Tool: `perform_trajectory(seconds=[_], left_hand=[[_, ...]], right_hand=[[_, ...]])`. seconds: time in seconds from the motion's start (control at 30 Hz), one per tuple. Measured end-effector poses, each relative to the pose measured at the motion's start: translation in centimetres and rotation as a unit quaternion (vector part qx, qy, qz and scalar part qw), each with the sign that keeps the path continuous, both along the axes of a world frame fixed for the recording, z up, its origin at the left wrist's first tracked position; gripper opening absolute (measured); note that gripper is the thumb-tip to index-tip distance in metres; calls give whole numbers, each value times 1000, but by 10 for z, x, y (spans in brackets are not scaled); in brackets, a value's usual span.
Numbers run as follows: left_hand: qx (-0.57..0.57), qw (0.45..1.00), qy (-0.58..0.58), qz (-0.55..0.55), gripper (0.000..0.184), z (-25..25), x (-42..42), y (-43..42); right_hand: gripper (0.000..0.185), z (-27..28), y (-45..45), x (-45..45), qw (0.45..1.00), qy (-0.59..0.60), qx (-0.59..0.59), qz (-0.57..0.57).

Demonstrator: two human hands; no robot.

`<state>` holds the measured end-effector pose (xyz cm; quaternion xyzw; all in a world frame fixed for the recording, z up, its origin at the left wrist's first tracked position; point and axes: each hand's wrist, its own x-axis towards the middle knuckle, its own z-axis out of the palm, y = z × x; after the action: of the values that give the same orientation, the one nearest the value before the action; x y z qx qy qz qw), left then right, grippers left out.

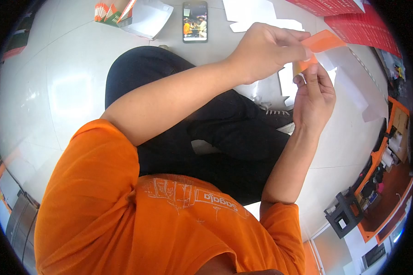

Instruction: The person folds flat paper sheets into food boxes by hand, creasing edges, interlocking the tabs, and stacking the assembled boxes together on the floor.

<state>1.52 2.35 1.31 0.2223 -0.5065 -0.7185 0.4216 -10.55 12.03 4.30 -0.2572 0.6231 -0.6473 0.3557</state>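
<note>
Currently, over the glossy white tiled floor (78, 59), the left hand (273, 51) and the right hand (314, 98) both have their grip clamped on a thin, bent orange paper-like strip (326, 42), its middle partly hidden by fingers; it lies between the fingertips, one end jutting past them

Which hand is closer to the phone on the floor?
Left. In the picture, the left hand is right of the phone and a bit lower, holding orange paper; the right hand is farther right and even lower.
</note>
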Motion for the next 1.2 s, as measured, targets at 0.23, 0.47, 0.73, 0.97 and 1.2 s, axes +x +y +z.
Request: perform_trajectory(seconds=[0.23,0.47,0.73,0.97,1.2], left_hand=[[-98,994,22,31,20,-6,-6,6],[-175,984,-2,44,15,-8,-2,3],[70,990,42,-119,29,-4,-1,-1],[-234,971,-41,-41,52,-11,-7,8],[-42,987,-153,-28,61,-4,3,-5]], right_hand=[[35,-4,1,-2,1000,-8,-26,-7],[30,-7,1,-1,999,-8,-47,12],[27,-2,4,-11,986,-138,-45,80],[41,15,-6,3,997,-64,30,-43],[30,12,16,-25,928,243,110,260]])
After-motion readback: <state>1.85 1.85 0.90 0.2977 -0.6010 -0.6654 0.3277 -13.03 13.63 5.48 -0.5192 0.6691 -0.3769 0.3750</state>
